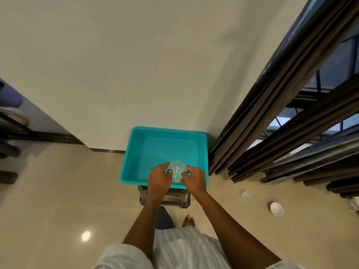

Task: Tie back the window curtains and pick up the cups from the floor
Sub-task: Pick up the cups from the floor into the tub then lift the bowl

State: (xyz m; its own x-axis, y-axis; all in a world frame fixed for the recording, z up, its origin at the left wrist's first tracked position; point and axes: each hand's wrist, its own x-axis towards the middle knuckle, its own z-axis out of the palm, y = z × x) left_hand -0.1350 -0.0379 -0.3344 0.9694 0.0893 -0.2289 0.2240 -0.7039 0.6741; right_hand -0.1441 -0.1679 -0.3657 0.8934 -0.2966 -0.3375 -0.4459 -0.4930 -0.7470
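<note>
A clear cut-glass cup (177,171) is held between both my hands above the near edge of a turquoise plastic tray (165,144). My left hand (159,176) grips its left side and my right hand (194,178) grips its right side. On the floor to the right lie another clear cup (244,194) and a white cup (276,209). Dark brown curtains (272,117) hang along the window at the right.
The tray rests on a small metal stool (165,198) against the cream wall. My bare foot (188,221) stands just behind the stool. A dark skirting board (58,137) and furniture edges sit at the far left. Glossy beige floor tiles surround me.
</note>
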